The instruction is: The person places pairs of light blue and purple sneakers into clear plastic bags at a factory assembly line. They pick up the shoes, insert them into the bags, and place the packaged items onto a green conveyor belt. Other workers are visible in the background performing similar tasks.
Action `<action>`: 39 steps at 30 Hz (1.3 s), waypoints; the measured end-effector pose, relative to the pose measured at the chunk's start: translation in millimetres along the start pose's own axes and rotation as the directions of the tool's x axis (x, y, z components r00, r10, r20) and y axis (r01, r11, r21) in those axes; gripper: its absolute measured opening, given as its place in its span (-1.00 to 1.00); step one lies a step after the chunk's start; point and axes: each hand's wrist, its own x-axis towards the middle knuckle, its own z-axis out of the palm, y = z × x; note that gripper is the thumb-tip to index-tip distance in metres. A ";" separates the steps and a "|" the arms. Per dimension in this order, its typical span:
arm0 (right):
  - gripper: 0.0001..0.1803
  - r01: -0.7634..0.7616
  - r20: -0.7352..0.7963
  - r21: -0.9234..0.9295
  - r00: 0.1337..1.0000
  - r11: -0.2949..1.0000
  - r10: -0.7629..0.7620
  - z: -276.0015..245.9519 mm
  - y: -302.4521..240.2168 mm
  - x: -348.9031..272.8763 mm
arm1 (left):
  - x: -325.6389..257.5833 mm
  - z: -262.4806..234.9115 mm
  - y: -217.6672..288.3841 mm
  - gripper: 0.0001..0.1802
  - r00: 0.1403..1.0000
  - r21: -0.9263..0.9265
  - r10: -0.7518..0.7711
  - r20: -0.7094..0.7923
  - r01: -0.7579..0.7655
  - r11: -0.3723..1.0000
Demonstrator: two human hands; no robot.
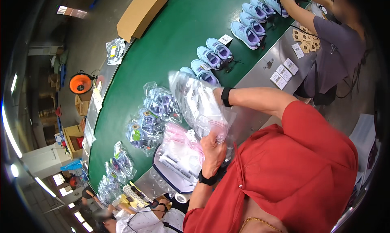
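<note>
A clear plastic bag (201, 107) is held above the metal table edge (260, 76), its lower end pinched in the closed left hand (213, 147); the right hand (217, 95) is largely hidden behind the bag's upper part, so its grasp cannot be told. Just below the left-hand grip a stack of flat bags (178, 160) is seen, and beyond the held bag, on the green conveyor belt (162, 50), bagged shoes (152, 119) and unbagged light-blue shoes (213, 54) are laid.
</note>
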 end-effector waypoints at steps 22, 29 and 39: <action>-0.46 -0.454 -0.163 0.058 0.874 0.889 0.457 -58.5 -41.8 13.8 | 96.8 -103.1 -78.8 -0.81 0.691 -0.370 -0.349 -0.634 0.126 0.921; -0.53 -0.442 -0.056 -0.025 0.896 0.897 0.440 -10.5 -28.6 48.5 | 97.6 -84.2 -110.4 -0.74 0.720 -0.250 -0.333 -0.608 0.225 0.942; -0.32 0.251 -0.324 0.943 0.846 0.219 0.423 -179.4 -50.2 -50.4 | 108.7 -69.7 -96.3 -0.75 0.720 -0.599 -0.480 -0.502 0.111 0.793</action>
